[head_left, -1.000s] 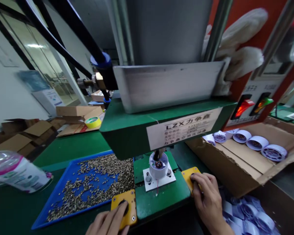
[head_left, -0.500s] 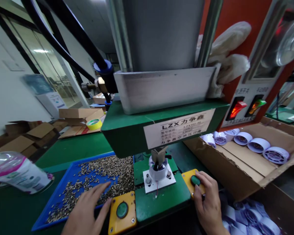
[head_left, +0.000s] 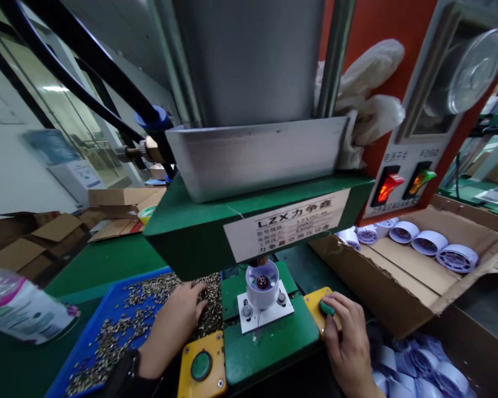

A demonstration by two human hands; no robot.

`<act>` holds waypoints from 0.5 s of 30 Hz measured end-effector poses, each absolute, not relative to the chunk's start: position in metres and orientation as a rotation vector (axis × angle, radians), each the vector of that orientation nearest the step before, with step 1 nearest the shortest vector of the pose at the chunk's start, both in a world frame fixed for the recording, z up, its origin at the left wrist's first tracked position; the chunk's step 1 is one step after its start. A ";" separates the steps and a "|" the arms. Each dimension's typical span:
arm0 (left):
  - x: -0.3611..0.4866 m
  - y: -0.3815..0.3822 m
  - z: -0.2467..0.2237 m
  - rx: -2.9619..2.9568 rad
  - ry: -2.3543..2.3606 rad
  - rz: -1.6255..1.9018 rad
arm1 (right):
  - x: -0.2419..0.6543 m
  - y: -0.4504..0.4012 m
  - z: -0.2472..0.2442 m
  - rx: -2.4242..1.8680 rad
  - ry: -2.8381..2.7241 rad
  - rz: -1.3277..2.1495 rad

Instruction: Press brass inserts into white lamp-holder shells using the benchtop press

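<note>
My left hand [head_left: 178,315] reaches over the blue tray [head_left: 108,296], fingertips at the small metal parts [head_left: 211,301], thumb apart from the fingers; no part shows in its grip. My right hand [head_left: 349,340] rests at the right yellow button box [head_left: 313,301], fingers on its green button [head_left: 326,308] and thumb spread below. Between the hands, a white round housing [head_left: 262,296] stands upright on a white fixture plate [head_left: 280,309], a small metal piece visible at its centre. The press tip [head_left: 259,261] is above and behind it. The left green button [head_left: 201,366] is untouched.
The green press head [head_left: 182,237] overhangs the fixture. On the right, a cardboard box [head_left: 382,287] holds several white housings [head_left: 429,242], with more housings [head_left: 431,365] below. A clear plastic bottle [head_left: 22,307] stands at left. Lit switches [head_left: 390,187] are on the orange cabinet.
My left hand has moved from beside the left button into the tray. The press tip has risen out of the housing. My right hand stays at its button; the view has shifted slightly.
</note>
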State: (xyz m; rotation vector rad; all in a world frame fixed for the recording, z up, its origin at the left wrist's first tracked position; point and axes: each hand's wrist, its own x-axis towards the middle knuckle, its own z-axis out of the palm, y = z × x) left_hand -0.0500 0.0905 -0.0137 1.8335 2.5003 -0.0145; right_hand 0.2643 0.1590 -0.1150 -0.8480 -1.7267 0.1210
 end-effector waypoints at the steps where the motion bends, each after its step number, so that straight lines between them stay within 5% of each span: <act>1: -0.048 0.091 -0.014 1.829 2.497 -0.008 | 0.264 0.159 -0.115 -0.847 -1.730 0.122; 15: -0.041 0.085 0.005 1.793 2.529 0.225 | 0.270 0.159 -0.105 -0.966 -1.843 0.243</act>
